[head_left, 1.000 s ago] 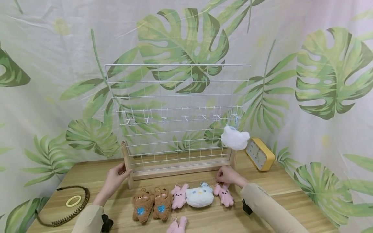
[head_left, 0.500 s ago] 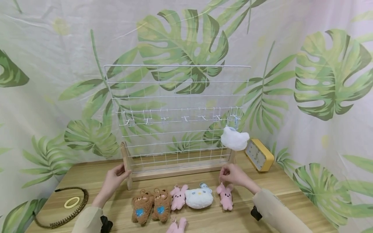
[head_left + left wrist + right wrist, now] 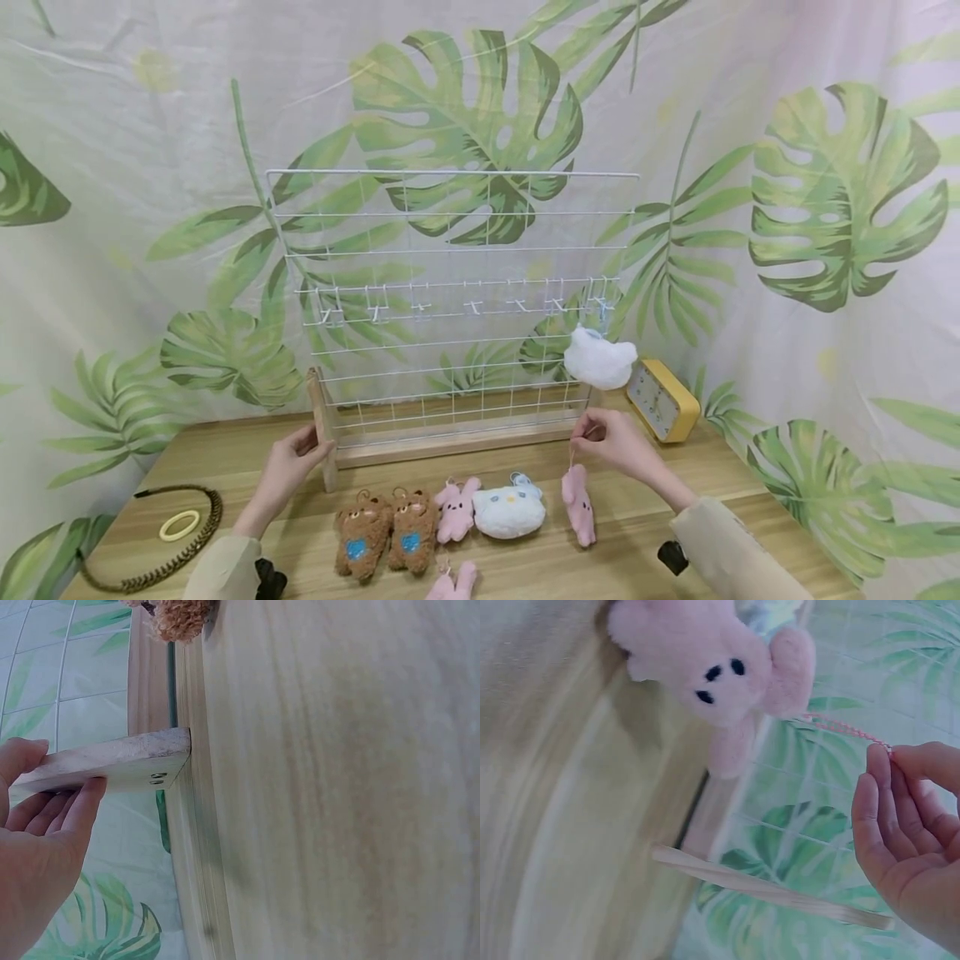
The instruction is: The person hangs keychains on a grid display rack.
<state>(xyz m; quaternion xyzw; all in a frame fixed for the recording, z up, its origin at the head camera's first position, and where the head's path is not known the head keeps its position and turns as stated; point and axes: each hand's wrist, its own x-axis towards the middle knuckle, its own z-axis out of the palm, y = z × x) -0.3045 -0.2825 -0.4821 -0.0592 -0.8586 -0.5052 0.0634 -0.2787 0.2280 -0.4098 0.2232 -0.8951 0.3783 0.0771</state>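
Note:
A white wire grid rack on a wooden base stands at the back of the table, with several hooks along one wire. My left hand grips the rack's left wooden upright, thumb on one face and fingers on the other. My right hand pinches the pink cord loop of a pink plush bunny keychain. That bunny dangles below the fingers, turned sideways in the head view. From the rightmost hook hangs a white plush keychain, above my right hand.
Two brown bear plushes, a pink bunny plush and a white cat-like plush lie in a row. Another pink bunny is cut off by the front edge. A yellow clock stands right; a braided band and yellow ring lie left.
My right hand has moved to the right and a little up, drawing the pink bunny away from the row. The bunny has swung upright and turned sideways. My left hand stays on the upright.

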